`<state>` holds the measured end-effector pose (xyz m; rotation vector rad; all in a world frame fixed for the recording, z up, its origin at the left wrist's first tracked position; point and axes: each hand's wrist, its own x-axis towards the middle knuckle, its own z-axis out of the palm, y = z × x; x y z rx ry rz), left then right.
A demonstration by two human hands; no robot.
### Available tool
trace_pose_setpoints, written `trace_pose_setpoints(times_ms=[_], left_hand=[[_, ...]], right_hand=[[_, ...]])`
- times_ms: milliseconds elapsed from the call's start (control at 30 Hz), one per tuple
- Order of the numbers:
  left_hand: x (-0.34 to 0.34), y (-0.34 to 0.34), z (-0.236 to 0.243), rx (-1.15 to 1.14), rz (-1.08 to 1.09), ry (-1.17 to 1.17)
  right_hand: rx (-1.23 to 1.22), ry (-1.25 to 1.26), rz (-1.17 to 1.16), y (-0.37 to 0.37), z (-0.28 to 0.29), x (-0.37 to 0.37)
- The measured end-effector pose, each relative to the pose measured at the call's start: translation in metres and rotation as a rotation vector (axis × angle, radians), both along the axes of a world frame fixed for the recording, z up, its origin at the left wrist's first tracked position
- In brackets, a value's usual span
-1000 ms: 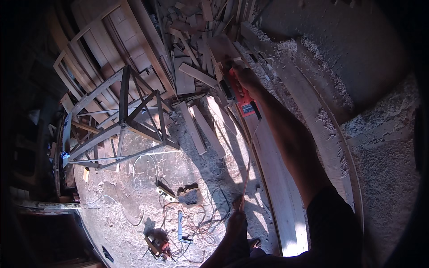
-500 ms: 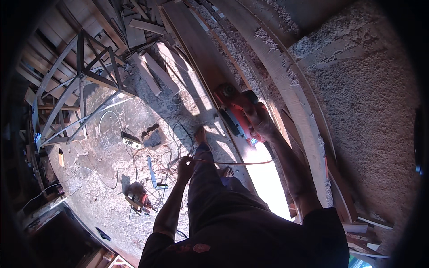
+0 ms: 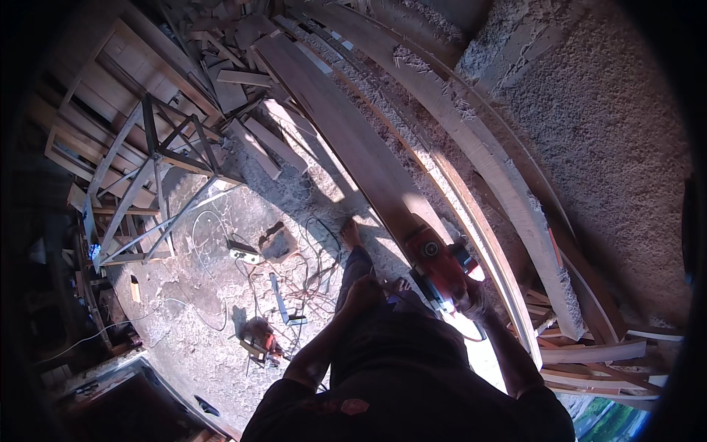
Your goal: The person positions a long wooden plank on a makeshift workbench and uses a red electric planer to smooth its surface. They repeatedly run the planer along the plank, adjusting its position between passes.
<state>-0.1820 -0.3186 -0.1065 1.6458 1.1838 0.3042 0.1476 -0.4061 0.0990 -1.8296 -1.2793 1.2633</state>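
Surface: the floor point(image 3: 173, 287) is pale and rough, lit by patches of sunlight. On it lie a power strip point(image 3: 244, 254), loose cables, a blue angled bar point(image 3: 278, 295) and a second red tool point(image 3: 271, 344), near a broken recess point(image 3: 278, 244). An angular wooden frame point(image 3: 157, 156) stands at left, before leaning panels point(image 3: 125, 55). Scrap wood point(image 3: 243, 77) is heaped at the far end.

Edges: the long board point(image 3: 335, 132) extends from the far end toward the person's body. Its left edge faces the floor, where a bare foot point(image 3: 351, 232) is positioned just beside it. A strip of floor separates that edge from two loose slats point(image 3: 254, 151). On the right, narrow timber and shavings run alongside; beyond lies a curved beam point(image 3: 471, 132).

Grip: the red power planer point(image 3: 436, 261) is on the near part of the board. The right hand point(image 3: 475, 298) is closed around its rear portion. The left hand point(image 3: 363, 295) is positioned before the thigh, in shadow; its grip and contents cannot be determined.
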Motion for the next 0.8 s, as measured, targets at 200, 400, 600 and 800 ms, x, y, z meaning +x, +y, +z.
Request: trace_pose_setpoints(times_ms=[200,400,600,800], left_hand=[[-0.025,0.041,0.009,-0.101,0.217,0.094],[-0.055,0.079,0.023,-0.098,0.434,0.025],[-0.059,0.095,0.03,-0.137,0.499,0.11],[-0.052,0.109,0.017,-0.17,0.513,0.065]], right_hand=[[0.19,-0.103,0.076,0.117,0.014,-0.025],[0.312,-0.109,0.057,0.243,0.012,-0.053],[0.262,0.011,0.063,0.362,0.027,-0.084],[0.226,0.105,0.06,0.477,0.008,-0.099]])
